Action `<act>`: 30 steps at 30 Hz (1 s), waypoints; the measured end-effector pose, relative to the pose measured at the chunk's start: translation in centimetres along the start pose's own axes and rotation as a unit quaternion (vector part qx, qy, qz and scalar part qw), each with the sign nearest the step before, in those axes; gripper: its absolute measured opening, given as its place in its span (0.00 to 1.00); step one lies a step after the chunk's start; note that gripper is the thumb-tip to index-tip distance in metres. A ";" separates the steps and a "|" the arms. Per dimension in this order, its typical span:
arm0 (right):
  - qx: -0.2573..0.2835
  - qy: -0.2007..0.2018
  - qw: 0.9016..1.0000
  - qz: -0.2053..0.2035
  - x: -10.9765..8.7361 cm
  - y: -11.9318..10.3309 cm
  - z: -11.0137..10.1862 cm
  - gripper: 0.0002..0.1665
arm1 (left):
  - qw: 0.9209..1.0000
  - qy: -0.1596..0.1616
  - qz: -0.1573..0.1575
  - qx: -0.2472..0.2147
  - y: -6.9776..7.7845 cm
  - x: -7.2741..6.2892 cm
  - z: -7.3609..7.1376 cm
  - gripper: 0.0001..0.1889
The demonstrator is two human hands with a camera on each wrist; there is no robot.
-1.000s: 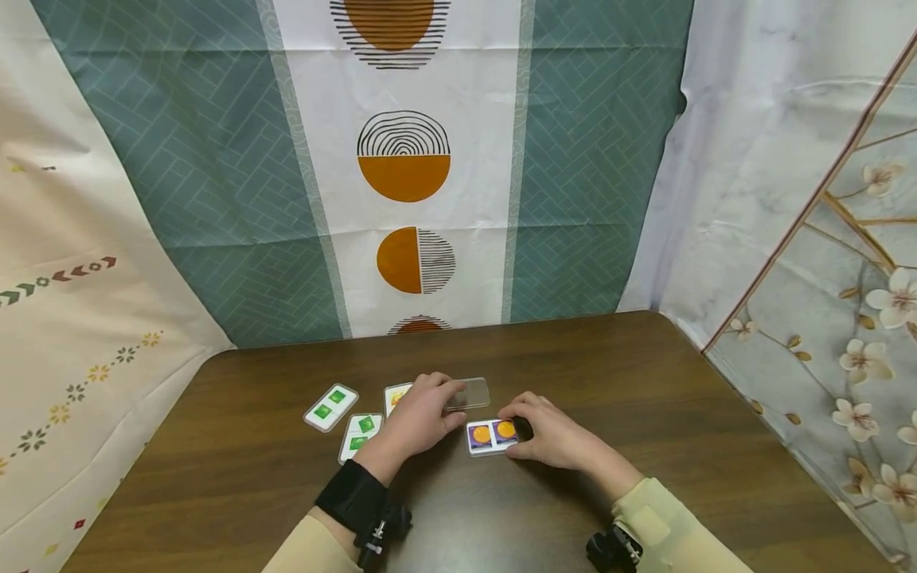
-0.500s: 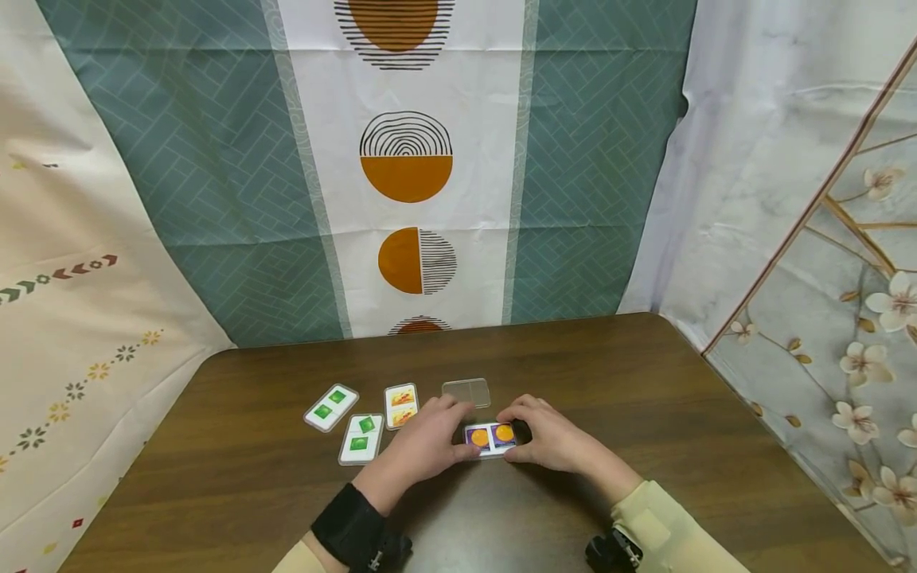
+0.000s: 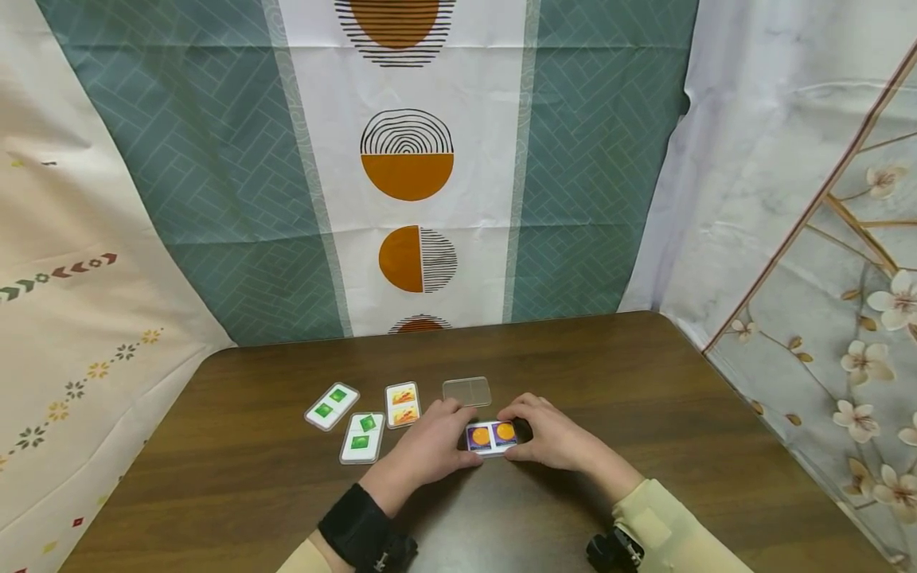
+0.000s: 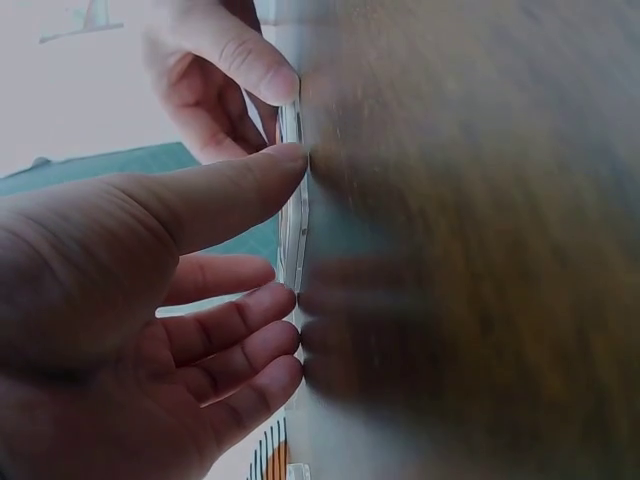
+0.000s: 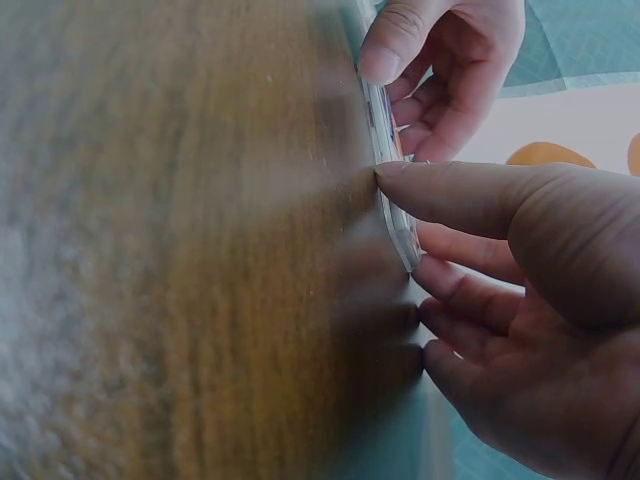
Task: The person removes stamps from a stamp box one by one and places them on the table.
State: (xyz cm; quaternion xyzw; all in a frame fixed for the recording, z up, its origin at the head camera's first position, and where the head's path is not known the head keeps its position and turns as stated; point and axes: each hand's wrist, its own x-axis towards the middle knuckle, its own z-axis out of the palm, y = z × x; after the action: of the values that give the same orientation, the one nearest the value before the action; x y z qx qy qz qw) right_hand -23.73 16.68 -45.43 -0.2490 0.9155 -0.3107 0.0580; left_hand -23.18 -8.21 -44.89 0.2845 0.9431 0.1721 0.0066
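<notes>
A flat clear plastic case (image 3: 481,454) with two purple-and-orange pictures lies on the table between the hands in the head view. My left hand (image 3: 432,447) pinches its left end, thumb on the near edge and fingers on the far side. At the right end my right hand (image 3: 550,436) grips it the same way. Seen edge-on in the left wrist view, the case (image 4: 304,235) lies flat to the wood, with the left thumb against its side. The right wrist view shows the right thumb and fingers about the case's corner (image 5: 404,245).
Beyond the hands lies an empty clear plastic piece (image 3: 467,391). To the left are two cards with green pictures, one farther off (image 3: 332,407) and one nearer (image 3: 361,438), and a card with orange-yellow pictures (image 3: 403,405). Patterned cloths hang round the brown table (image 3: 573,358).
My left hand has moved from the empty clear piece down to the left end of the picture case and taken hold of it. The right hand has stayed at its end.
</notes>
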 end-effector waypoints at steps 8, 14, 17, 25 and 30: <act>-0.003 -0.003 1.000 -0.004 0.0 0.1 -0.2 0.30 | 1.000 -0.007 0.004 0.000 0.2 0.0 0.1 0.33; -0.001 0.002 1.000 -0.008 0.2 0.3 -0.6 0.30 | 1.000 -0.004 0.007 0.004 0.2 0.1 0.1 0.30; -0.004 0.014 1.000 0.000 0.3 0.4 -0.7 0.27 | 1.000 -0.005 0.007 0.003 0.2 0.1 0.1 0.29; -0.007 0.027 1.000 0.004 0.7 0.7 -0.8 0.21 | 1.000 0.000 0.010 -0.002 0.2 -0.1 0.0 0.27; 0.018 0.014 1.000 0.006 1.1 1.0 -0.8 0.19 | 1.000 0.005 0.012 -0.004 0.1 -0.3 0.0 0.26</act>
State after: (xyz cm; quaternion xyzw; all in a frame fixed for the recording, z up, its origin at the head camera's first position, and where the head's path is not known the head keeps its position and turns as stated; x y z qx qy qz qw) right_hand -25.30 17.27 -45.34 -0.2377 0.9120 -0.3303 0.0518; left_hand -22.88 -8.24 -44.89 0.2954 0.9387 0.1776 0.0013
